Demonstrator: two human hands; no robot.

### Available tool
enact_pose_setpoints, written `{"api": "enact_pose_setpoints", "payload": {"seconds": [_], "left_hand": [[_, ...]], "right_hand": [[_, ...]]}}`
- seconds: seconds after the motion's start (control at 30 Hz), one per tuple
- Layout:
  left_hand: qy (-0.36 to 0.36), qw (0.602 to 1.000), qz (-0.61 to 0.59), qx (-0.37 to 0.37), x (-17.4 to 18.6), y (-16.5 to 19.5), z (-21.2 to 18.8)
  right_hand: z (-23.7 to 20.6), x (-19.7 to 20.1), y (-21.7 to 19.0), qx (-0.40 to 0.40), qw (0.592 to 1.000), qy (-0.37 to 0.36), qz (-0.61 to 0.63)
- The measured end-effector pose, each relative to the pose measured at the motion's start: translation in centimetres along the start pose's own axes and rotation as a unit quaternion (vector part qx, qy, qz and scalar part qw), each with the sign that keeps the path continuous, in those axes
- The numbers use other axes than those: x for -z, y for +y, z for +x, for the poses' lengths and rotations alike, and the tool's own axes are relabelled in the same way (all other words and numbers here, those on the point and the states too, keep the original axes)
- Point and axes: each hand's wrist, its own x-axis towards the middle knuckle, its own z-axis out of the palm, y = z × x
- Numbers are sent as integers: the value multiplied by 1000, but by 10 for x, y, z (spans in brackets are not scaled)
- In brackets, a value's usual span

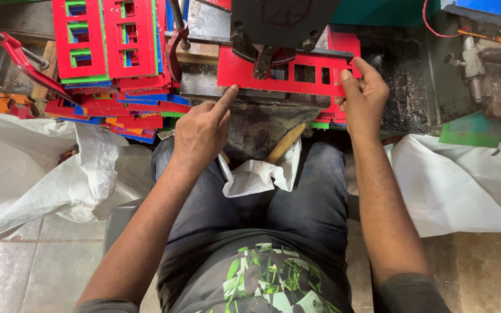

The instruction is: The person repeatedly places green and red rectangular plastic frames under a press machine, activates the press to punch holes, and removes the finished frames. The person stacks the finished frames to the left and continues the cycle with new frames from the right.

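Sitting at the press, we see our left hand (201, 130) press an extended forefinger onto the flat red plastic panel with rectangular cut-outs (285, 72), while our right hand (363, 93) pinches its right end. The panel lies under the black metal punch head (282, 23); a stack of coloured cut-out panels (111, 52) sits far left.

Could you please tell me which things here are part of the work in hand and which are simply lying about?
In hand:
- red sheet, with cut-out windows, under the black press head
- left hand, forefinger on its edge
- right hand, holding its right end

Lying about:
- stack of coloured sheets
- white sacks
- green piece
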Motion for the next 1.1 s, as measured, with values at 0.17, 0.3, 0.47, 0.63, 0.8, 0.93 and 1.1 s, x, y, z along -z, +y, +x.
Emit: {"api": "enact_pose_setpoints", "payload": {"seconds": [0.17, 0.3, 0.47, 0.63, 0.8, 0.93, 1.1], "left_hand": [[-2, 1000, 0, 4, 2, 1, 0], [3, 1000, -9, 3, 2, 2, 0], [-2, 1000, -9, 5, 2, 2, -1], [-6, 1000, -6, 7, 0, 1, 0], [-3, 1000, -6, 6, 0, 2, 1], [-6, 1000, -5, 8, 0, 0, 1], [-5, 1000, -8, 8, -2, -1, -1]], "right_hand": [[6, -3, -1, -13, 1000, 9, -23], [9, -4, 1, -15, 1000, 17, -21], [16, -4, 4, -46, 999, 13, -2], [24, -4, 6, -70, 997, 2, 26], [25, -4, 8, -80, 996, 6, 37], [25, -5, 9, -79, 995, 2, 59], [24, -7, 6, -75, 995, -9, 66]]}}
